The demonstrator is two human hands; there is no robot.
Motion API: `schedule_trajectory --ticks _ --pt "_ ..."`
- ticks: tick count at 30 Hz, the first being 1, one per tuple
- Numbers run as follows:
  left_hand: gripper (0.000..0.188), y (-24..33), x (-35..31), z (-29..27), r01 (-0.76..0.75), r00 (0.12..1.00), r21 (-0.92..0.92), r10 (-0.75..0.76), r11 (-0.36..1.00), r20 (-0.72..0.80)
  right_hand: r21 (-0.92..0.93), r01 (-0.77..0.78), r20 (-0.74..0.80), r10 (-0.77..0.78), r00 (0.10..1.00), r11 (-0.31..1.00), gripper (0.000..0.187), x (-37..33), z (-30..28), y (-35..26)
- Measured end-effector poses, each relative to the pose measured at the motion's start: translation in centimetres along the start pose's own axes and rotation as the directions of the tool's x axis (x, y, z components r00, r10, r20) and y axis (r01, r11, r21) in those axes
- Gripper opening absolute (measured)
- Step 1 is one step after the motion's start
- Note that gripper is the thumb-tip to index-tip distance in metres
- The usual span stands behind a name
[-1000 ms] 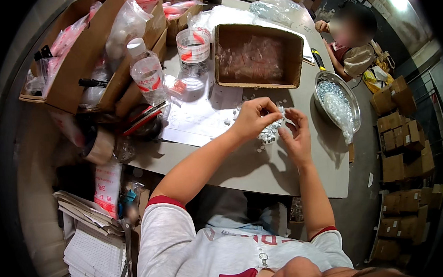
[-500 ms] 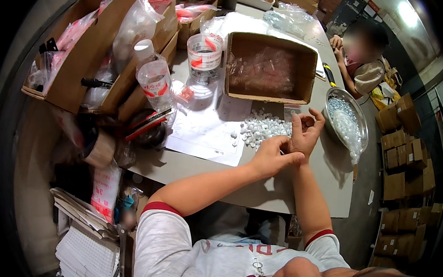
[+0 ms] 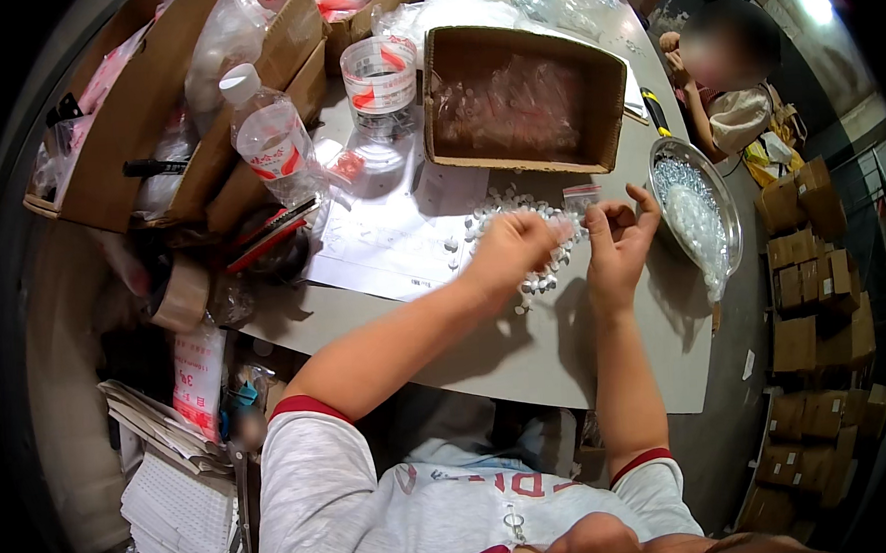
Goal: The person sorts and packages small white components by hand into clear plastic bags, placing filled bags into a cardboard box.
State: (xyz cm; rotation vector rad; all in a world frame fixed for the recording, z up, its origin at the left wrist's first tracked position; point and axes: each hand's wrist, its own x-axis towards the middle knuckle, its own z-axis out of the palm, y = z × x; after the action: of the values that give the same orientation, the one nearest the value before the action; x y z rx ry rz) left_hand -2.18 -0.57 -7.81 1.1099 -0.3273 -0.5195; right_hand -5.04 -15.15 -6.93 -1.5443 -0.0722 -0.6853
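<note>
My left hand [image 3: 510,256] reaches over a pile of small white plastic pieces [image 3: 541,276], fingertips drawn together at its right side. Whether a piece sits between them is hidden. Beside the pile, my right hand [image 3: 622,252] is raised with the palm turned inward, thumb up and fingers loosely curled and apart. I see nothing in it, though part of the palm is hidden. A small clear zip bag [image 3: 581,196] with a red strip shows between the pile and the right fingers.
An open cardboard box [image 3: 527,157] holding clear plastic bags stands behind the pile. At right is a metal bowl [image 3: 730,231] of small shiny parts. Left are printed paper [image 3: 377,255], a plastic bottle [image 3: 274,145] and tape rolls [image 3: 380,74]. Another person [image 3: 733,81] sits at the far right.
My left hand has moved away from my right wrist to the white pieces. The right hand stays raised beside the pile. The view has shifted slightly.
</note>
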Motion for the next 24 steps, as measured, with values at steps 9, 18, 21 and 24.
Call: schedule_trajectory --ticks 9,18,21,24 --pt "0.020 0.4 1.6 -1.1 -0.230 0.973 0.096 0.231 0.968 -0.003 0.071 -0.209 0.347 0.172 0.922 0.975 0.038 -0.3 -0.1 0.2" --pt "0.014 1.2 1.8 -1.8 -0.244 0.941 0.380 0.313 0.892 -0.132 -0.727 0.095 0.543 0.485 0.686 0.680 0.022 -0.4 -3.6 -2.5" --pt "0.017 1.2 1.7 -1.8 -0.239 0.936 0.440 0.326 0.865 -0.132 -0.665 0.225 0.610 0.344 0.713 0.713 0.023 -1.9 -2.6 -2.5" --pt "0.016 0.8 1.9 -2.0 -0.234 0.947 0.344 0.294 0.909 -0.131 -0.608 0.243 0.656 0.305 0.691 0.756 0.023 -2.1 -2.6 -1.8"
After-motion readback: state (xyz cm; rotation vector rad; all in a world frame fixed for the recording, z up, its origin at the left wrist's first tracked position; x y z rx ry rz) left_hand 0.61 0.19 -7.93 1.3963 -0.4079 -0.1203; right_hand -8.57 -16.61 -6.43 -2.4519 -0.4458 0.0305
